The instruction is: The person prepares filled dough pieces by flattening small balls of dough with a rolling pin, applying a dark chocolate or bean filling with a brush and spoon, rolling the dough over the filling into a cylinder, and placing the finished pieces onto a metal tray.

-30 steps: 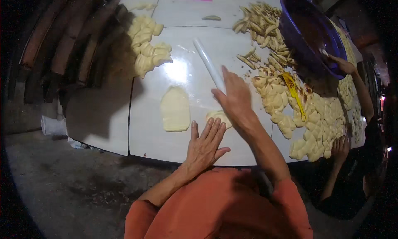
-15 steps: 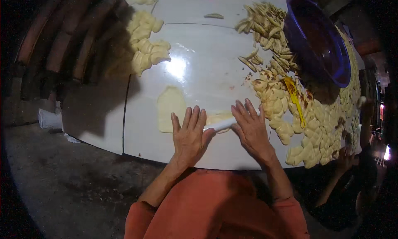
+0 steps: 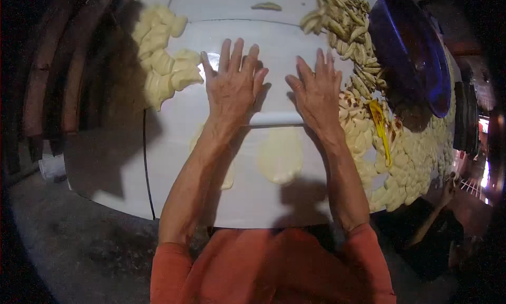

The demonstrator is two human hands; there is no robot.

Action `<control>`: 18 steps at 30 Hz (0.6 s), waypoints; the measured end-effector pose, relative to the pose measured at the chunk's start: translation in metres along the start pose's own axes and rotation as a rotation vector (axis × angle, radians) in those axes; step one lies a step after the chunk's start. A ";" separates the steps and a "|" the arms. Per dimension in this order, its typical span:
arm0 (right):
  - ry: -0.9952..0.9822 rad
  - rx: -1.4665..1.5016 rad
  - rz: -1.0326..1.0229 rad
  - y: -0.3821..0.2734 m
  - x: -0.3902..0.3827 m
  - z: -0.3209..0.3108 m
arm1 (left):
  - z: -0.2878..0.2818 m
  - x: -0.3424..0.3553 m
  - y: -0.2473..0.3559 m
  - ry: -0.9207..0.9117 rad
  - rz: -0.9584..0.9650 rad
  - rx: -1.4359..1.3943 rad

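Observation:
A smooth white rolling pin (image 3: pixel 274 118) lies crosswise on the white table (image 3: pixel 258 206), its ends hidden under my wrists. My left hand (image 3: pixel 232 88) reaches past it, palm down, fingers spread and gripping nothing. Likewise stretched out and open is my right hand (image 3: pixel 317 93), its heel over the pin's right end. On the near side of the pin lies a thin, rounded sheet of dough (image 3: pixel 280 155). A second flat dough sheet (image 3: pixel 227 176) shows partly from beneath my left forearm.
Soft dough lumps (image 3: pixel 161 61) cluster at left. At right are banana-like pieces (image 3: pixel 356 35), a purple basin (image 3: pixel 416 51), many pale dough pieces (image 3: pixel 406 169) and a yellow spatula (image 3: pixel 380 127). Another person's arm (image 3: pixel 435 214) shows beyond the table's right edge.
Both hands have slid forward, away from me, and the rolling pin has rolled forward with them. The dough beneath it is now exposed on the near side, flat and rounded. The view has shifted slightly.

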State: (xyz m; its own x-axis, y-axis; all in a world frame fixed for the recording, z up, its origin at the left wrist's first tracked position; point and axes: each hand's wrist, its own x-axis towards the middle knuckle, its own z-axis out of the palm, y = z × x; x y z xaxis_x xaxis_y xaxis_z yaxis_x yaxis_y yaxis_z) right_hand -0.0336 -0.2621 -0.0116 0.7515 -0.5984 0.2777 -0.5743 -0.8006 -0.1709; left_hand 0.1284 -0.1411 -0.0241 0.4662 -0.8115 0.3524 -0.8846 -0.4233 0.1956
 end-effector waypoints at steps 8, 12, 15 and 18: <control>-0.295 0.331 -0.292 0.014 -0.073 -0.063 | -0.029 -0.044 0.011 -0.219 0.061 -0.231; -0.351 0.305 -0.276 0.004 -0.099 -0.081 | -0.054 -0.083 0.034 -0.204 0.134 -0.165; -0.332 0.103 -0.267 -0.002 -0.131 -0.066 | -0.051 -0.120 0.051 -0.245 0.064 -0.161; -0.295 0.148 -0.209 -0.007 -0.176 -0.067 | -0.073 -0.160 0.063 -0.291 0.057 -0.139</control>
State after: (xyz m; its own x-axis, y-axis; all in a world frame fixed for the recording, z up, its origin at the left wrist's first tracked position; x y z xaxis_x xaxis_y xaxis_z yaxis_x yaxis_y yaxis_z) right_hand -0.1832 -0.1489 0.0038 0.9210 -0.3875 0.0405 -0.3618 -0.8892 -0.2799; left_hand -0.0018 -0.0084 -0.0011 0.3757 -0.9220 0.0937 -0.8902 -0.3309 0.3130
